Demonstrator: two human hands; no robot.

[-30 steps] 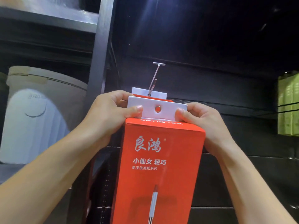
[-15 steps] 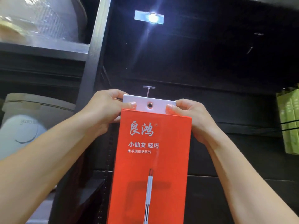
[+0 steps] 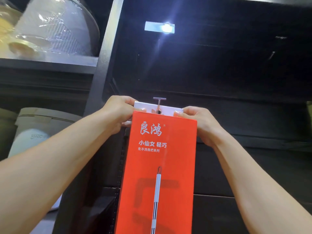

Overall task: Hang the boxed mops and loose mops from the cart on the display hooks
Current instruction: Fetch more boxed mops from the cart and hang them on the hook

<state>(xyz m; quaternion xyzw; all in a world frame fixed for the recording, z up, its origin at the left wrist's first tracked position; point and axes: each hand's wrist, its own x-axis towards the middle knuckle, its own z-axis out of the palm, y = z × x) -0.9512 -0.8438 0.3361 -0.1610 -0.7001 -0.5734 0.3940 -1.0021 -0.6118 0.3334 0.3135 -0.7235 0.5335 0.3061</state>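
Head view: the left hand (image 3: 118, 112) and right hand (image 3: 199, 122) each pinch a top corner of the white hang tab (image 3: 168, 108) on the upright red boxed mop (image 3: 162, 166). The tab's hole meets the metal display hook (image 3: 159, 100) on the dark back panel (image 3: 219, 73), near the panel's left edge.

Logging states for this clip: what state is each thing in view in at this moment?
red box: upright, held up by its tab.
white tab: pinched at both ends, hole at the hook.
hook: rod apparently through the tab's hole.
left hand: pinches the tab's left end.
right hand: pinches the tab's right end.
light: on.
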